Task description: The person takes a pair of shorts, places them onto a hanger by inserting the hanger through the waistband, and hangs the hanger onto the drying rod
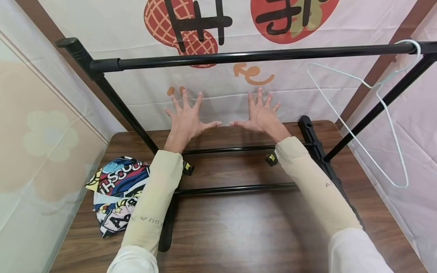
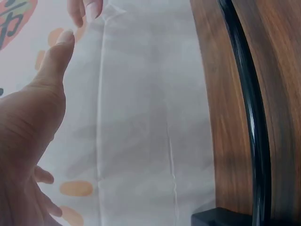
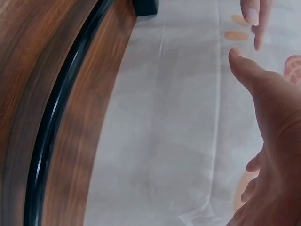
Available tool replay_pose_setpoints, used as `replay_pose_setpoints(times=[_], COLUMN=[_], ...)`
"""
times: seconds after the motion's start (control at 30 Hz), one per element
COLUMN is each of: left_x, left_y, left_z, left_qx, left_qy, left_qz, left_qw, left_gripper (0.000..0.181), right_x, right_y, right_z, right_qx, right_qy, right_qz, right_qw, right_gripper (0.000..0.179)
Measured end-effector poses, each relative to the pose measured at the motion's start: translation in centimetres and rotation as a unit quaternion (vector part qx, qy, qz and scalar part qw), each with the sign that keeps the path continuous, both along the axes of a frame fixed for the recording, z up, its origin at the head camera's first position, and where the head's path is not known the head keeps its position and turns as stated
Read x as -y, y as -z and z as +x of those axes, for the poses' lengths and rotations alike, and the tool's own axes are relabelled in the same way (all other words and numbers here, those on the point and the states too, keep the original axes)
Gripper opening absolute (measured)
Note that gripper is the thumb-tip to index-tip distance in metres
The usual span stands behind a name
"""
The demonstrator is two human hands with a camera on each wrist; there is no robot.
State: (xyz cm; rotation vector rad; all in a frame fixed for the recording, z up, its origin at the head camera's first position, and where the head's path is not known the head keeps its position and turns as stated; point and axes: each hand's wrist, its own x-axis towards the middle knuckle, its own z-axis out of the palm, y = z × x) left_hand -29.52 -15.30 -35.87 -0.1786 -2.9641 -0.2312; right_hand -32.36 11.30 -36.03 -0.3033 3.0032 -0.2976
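Note:
Both bare hands reach forward under the top bar of a black clothes rack (image 1: 239,57), in front of a printed white cloth. The left hand (image 1: 186,119) has its fingers spread and its thumb pointing toward the other hand. Mirroring it, the right hand (image 1: 264,116) is also spread, thumb inward, and a small gap separates the two thumbs. Neither hand holds anything. Whether the fingertips touch the cloth cannot be told. A white hanger (image 1: 387,104) hangs at the right end of the bar. Left of the left forearm, a folded colourful printed cloth item (image 1: 119,193) lies on the wooden surface.
Two lower black bars (image 1: 235,187) cross the wooden surface (image 1: 239,235) beneath the forearms. The rack's foot (image 1: 317,151) stands at the right. Two small black pieces with yellow labels, one a block (image 1: 271,159), sit near the bars. Printed cloth walls (image 1: 218,110) enclose the surface.

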Motion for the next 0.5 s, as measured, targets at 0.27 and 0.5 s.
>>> replay_pose_setpoints(times=[0.27, 0.5], left_x=[-0.4, -0.6], left_y=[-0.8, -1.3], left_z=[1.4, 2.9], left_qx=[-0.021, -0.078], left_qy=[0.017, 0.055], left_qz=[0.045, 0.063], left_qw=[0.9986, 0.9935], left_gripper=[0.119, 0.107], right_x=[0.1, 0.2], right_y=[-1.3, -2.0], right_z=[1.7, 3.4], right_qx=[-0.035, -0.088], right_qy=[-0.022, -0.053], right_qz=[-0.021, -0.038], right_qw=[0.9989, 0.9940], right_gripper=[0.133, 0.130])
